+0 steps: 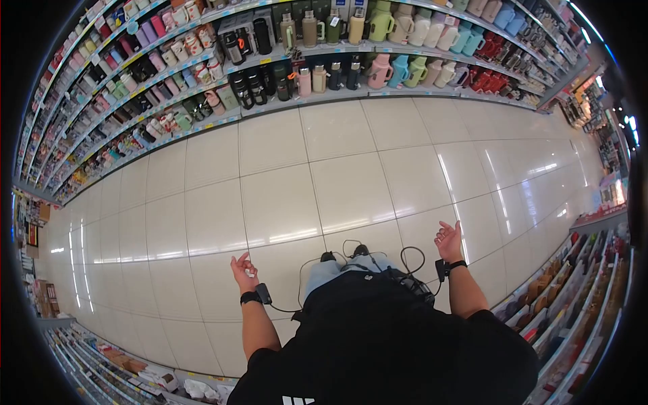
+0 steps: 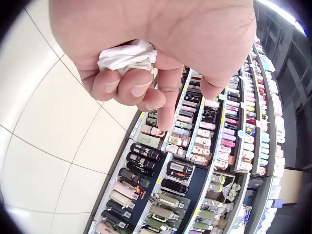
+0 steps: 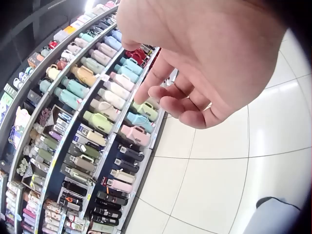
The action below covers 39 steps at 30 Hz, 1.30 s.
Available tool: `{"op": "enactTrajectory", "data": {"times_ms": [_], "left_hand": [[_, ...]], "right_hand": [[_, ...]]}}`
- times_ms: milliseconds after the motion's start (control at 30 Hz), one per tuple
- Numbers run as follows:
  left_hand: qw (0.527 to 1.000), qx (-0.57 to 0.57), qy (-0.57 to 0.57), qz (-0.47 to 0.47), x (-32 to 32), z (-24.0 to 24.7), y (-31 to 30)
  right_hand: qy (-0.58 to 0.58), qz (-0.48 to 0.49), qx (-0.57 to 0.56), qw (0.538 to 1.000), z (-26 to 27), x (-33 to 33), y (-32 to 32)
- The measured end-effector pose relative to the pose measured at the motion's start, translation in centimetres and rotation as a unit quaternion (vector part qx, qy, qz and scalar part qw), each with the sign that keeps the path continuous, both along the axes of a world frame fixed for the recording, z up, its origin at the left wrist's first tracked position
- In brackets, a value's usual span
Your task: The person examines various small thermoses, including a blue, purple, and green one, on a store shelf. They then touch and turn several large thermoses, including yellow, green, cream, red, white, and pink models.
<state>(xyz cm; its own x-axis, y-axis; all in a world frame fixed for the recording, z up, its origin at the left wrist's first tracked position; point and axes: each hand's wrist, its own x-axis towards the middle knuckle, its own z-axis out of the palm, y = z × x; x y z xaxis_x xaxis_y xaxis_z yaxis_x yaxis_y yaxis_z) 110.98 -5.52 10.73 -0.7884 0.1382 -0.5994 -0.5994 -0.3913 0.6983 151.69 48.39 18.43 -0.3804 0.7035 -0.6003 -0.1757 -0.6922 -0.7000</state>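
In the head view the left hand [image 1: 244,272] is held out over the tiled floor, palm up, with a small white crumpled item [image 1: 250,272] in it. The left wrist view shows three fingers of that hand [image 2: 146,63] curled round the white crumpled item [image 2: 127,56], while the index finger points outward. On the other side, the right hand [image 1: 449,241] hangs in the air with nothing in it. Its fingers [image 3: 183,100] are loosely bent in the right wrist view. Neither hand touches the shelves.
Shelves of bottles and flasks [image 1: 324,50] curve across the far side. Racks [image 1: 574,304] stand at the lower right, and more shelving [image 1: 108,364] at the lower left. Glossy tiles [image 1: 277,196] cover the floor. A black cable [image 1: 412,248] loops near the person's legs.
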Motion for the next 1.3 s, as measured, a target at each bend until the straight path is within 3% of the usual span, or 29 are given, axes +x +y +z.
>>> {"op": "enactTrajectory", "data": {"times_ms": [100,233,300,333,667,800,900,1033,1100,1300], "left_hand": [[0.999,0.010,0.033,0.010,-1.2,2.6,2.0],[0.993,-0.071,0.055,-0.075,-4.4,5.0,3.8],[0.901,-0.308,0.093,-0.290,-6.1,7.2,5.5],[0.868,-0.358,0.108,-0.326,-6.6,7.7,6.4],[0.791,-0.394,0.081,-0.461,-9.7,13.4,15.4],[0.739,-0.426,0.127,-0.506,-8.9,10.5,19.9],[0.778,-0.367,0.148,-0.488,-6.4,4.5,21.9],[0.828,-0.314,-0.057,-0.462,-2.1,-1.7,22.7],[0.827,-0.317,-0.097,-0.454,-0.1,-2.2,23.2],[0.848,-0.284,-0.118,-0.433,1.9,-1.9,26.6]], "right_hand": [[0.020,-0.010,0.027,0.999,0.8,-0.6,-0.2],[0.041,-0.049,0.030,0.998,2.1,-1.0,0.1],[0.038,-0.022,0.019,0.999,1.3,-0.8,0.7],[0.039,-0.025,0.018,0.999,0.7,-0.6,1.0],[0.082,-0.101,-0.043,0.991,-2.6,1.1,2.3],[0.004,-0.076,-0.085,0.993,-6.6,3.4,4.4],[-0.079,-0.049,-0.093,0.991,-11.0,5.3,6.6],[-0.192,0.042,-0.056,0.979,-11.4,6.2,9.4],[-0.242,0.186,0.028,0.952,-11.0,6.5,10.5],[-0.278,0.272,0.041,0.920,-10.7,6.4,12.3]]}}
